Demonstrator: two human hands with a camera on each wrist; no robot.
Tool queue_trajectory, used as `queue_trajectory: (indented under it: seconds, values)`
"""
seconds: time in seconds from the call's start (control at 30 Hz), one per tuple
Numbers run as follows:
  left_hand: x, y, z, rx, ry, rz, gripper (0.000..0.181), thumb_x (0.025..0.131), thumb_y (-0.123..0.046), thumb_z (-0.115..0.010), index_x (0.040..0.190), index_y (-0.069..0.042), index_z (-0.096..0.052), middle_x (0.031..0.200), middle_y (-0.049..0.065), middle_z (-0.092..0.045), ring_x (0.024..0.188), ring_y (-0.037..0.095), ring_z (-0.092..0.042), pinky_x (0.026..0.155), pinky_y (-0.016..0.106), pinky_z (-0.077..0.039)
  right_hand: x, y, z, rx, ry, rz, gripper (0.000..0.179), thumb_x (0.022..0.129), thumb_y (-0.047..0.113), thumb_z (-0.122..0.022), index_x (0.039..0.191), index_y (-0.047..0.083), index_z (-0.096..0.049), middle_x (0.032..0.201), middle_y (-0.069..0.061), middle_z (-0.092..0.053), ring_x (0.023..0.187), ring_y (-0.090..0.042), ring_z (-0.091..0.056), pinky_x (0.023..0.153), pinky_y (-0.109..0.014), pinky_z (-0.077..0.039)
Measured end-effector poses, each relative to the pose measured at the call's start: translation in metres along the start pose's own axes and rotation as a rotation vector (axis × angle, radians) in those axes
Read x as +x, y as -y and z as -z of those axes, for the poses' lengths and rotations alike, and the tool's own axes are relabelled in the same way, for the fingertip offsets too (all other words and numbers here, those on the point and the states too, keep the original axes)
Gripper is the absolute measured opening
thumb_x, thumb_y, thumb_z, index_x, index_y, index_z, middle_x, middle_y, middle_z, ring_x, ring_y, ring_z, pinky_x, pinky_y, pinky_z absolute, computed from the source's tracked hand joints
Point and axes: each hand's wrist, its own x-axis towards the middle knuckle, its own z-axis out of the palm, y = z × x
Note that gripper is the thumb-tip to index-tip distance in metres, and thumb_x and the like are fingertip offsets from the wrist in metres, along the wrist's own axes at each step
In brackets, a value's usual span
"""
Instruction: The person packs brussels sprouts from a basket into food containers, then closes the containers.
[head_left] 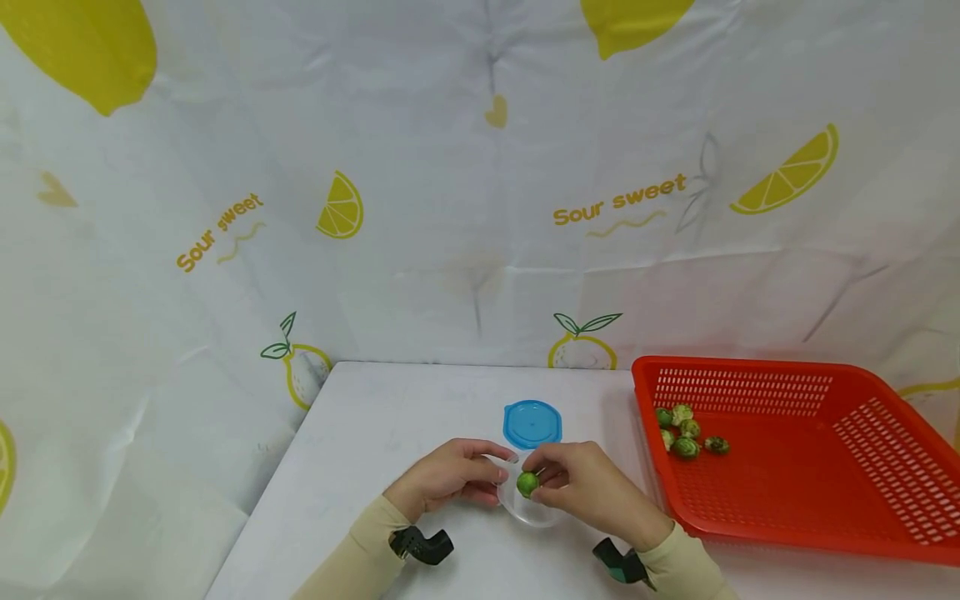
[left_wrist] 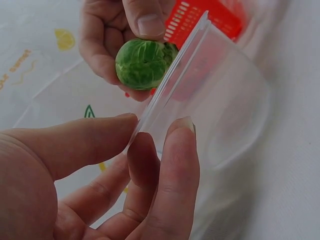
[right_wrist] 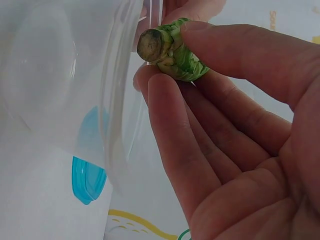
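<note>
Head view: the right hand (head_left: 583, 485) pinches one sprout (head_left: 527, 484) between thumb and fingers, at the mouth of a clear bowl (head_left: 534, 517); the left hand (head_left: 455, 475) grips the bowl's rim between thumb and fingertips on the side opposite. Whether the sprout touches the rim cannot be confirmed, nor whether the bowl's base bears fully on the white surface (head_left: 360, 433). Principal risk, in judgement: the sprout is round and held near its outer leaves, so an uneven pinch could roll it out, and a release too near the rim could send it outside the bowl. Second: the bowl looks thin-walled and light; a knock from the right hand, or too firm a squeeze at one edge, could tip or flex it. Third: the blue lid (head_left: 532, 423) lies just beyond the bowl, where a forward slip could push it. The other sprouts (head_left: 686, 447) sit inside the red basket (head_left: 787, 479), well apart from these hazards.
</note>
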Motion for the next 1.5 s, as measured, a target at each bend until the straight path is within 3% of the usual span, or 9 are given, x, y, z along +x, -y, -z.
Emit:
queue_trajectory:
  seconds: [0.5, 0.77, 1.0, 1.5]
  values:
    - [0.0, 0.0005, -0.0032, -0.005, 0.005, 0.007, 0.034, 0.1, -0.015, -0.077, 0.133, -0.009, -0.074, 0.097, 0.004, -0.08, 0.079, 0.015, -0.075, 0.08, 0.032, -0.069, -0.0003, 0.0013, -0.0056, -0.025, 0.017, -0.019, 0.023, 0.093, 0.013, -0.086, 0.114, 0.015, -0.078, 0.105, 0.004, -0.079, 0.093, -0.013, -0.073, 0.083, -0.032, -0.068]
    - [0.0004, 0.0011, -0.0036, -0.011, 0.006, 0.01, 0.035, 0.1, -0.014, -0.076, 0.134, -0.008, -0.073, 0.098, 0.004, -0.08, 0.079, 0.015, -0.075, 0.08, 0.032, -0.069, -0.0016, 0.0022, -0.0075, -0.055, 0.015, 0.011, 0.022, 0.092, 0.013, -0.087, 0.112, 0.015, -0.079, 0.103, 0.005, -0.079, 0.091, -0.012, -0.073, 0.083, -0.032, -0.068]
    - [-0.0002, 0.0004, -0.0042, -0.007, 0.002, 0.01, 0.034, 0.099, -0.014, -0.077, 0.133, -0.009, -0.074, 0.098, 0.006, -0.08, 0.078, 0.015, -0.073, 0.08, 0.032, -0.069, -0.0022, 0.0037, -0.0084, -0.071, 0.014, 0.032, 0.021, 0.093, 0.014, -0.086, 0.113, 0.01, -0.079, 0.103, -0.001, -0.08, 0.091, -0.015, -0.073, 0.083, -0.034, -0.068]
    - [0.0004, 0.0003, -0.0034, 0.008, -0.009, 0.009, 0.034, 0.1, -0.014, -0.076, 0.134, -0.009, -0.074, 0.104, 0.009, -0.08, 0.079, 0.015, -0.073, 0.08, 0.031, -0.068, -0.0016, 0.0064, -0.0045, -0.058, 0.028, -0.002, 0.022, 0.096, 0.016, -0.084, 0.117, 0.011, -0.079, 0.108, -0.003, -0.08, 0.094, -0.014, -0.073, 0.081, -0.03, -0.068]
